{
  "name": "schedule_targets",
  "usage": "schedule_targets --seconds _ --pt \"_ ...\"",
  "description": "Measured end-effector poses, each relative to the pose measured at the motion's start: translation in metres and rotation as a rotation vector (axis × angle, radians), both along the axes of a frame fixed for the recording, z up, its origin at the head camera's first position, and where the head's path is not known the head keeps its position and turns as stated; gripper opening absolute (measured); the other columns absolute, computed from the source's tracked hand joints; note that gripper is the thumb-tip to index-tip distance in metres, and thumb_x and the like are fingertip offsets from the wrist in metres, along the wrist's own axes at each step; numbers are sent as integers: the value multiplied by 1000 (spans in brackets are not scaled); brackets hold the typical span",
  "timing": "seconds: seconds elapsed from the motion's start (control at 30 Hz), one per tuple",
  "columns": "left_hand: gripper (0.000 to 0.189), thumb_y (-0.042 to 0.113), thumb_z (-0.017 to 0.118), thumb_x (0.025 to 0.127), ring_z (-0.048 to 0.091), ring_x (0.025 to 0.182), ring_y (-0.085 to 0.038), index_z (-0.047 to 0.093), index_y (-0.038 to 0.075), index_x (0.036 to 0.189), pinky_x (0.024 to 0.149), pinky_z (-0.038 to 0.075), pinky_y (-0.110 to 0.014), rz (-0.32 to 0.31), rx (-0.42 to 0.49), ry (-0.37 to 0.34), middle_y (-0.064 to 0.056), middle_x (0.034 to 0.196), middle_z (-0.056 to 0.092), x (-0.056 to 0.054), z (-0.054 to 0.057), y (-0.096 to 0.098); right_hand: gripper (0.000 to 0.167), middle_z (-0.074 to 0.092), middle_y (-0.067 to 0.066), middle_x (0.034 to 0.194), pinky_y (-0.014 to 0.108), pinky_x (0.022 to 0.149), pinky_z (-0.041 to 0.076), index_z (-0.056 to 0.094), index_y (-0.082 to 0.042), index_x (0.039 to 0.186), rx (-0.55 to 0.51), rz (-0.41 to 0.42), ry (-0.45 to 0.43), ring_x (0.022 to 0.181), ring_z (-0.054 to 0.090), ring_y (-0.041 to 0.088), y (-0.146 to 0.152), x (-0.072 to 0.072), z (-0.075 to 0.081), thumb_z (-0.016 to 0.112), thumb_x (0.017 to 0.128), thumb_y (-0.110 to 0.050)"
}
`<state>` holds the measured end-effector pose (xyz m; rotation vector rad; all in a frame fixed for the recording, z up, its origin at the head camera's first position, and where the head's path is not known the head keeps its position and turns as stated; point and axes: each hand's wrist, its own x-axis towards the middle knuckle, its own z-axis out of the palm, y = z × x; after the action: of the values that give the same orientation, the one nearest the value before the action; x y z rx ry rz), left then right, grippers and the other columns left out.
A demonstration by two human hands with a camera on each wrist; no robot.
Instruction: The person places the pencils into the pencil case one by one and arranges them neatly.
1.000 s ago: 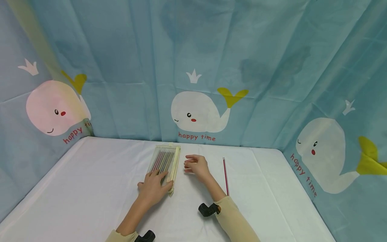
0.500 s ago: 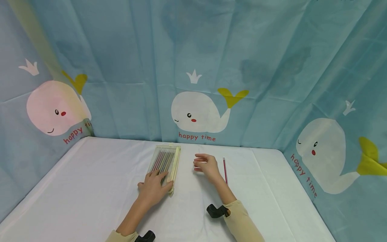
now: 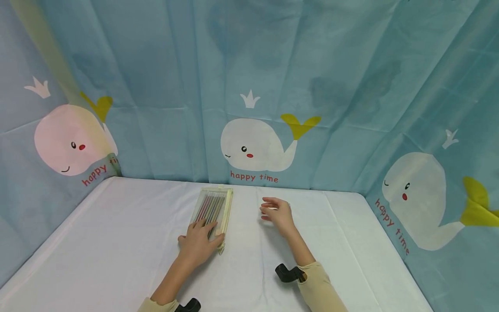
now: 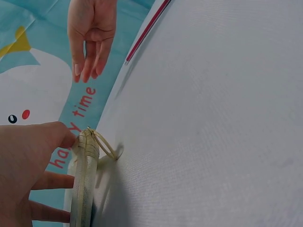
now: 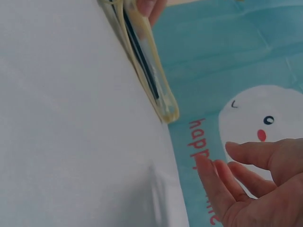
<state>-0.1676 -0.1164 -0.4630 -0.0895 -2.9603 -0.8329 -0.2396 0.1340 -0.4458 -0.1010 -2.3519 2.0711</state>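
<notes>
A clear pencil case with cream-yellow edging lies flat on the table, several pencils visible inside. My left hand rests on its near end, fingers spread over the top and thumb at the right edge. In the left wrist view a thin cord loop hangs off the zipped end of the case. My right hand hovers right of the case, fingers loosely bent, holding nothing. Beyond it, a red striped pencil lies on the table; in the head view this hand and forearm cover most of it.
A white cloth covers the table. Light-blue curtains printed with whales stand at the back and both sides. A black wrist camera mount sits on my right wrist.
My right hand has moved right, away from the case, and now hides the red pencil in the head view. The left hand and the case have stayed in place.
</notes>
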Motion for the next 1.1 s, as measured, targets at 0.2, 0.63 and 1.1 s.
schedule_targets --seconds 0.2,0.63,1.1 --pt "53 42 68 99 42 139 -60 69 6 139 90 36 -85 -1 9 2 -32 151 52 1 -1 1 39 72 27 115 42 81 64 65 11 134 18 -23 3 99 76 35 9 1 2 71 96 3" --pt "53 43 68 99 40 140 -59 69 8 139 89 36 -82 -2 22 12 -32 152 49 1 -4 -1 35 72 24 116 33 78 64 68 7 132 91 -77 27 110 72 46 32 -4 5 69 97 3" --pt "54 43 67 100 43 143 -54 67 8 141 91 33 -84 -12 18 -4 -30 154 49 -2 -4 -2 42 70 28 124 35 83 63 64 8 138 194 -144 -3 102 75 32 65 -11 3 71 97 0"
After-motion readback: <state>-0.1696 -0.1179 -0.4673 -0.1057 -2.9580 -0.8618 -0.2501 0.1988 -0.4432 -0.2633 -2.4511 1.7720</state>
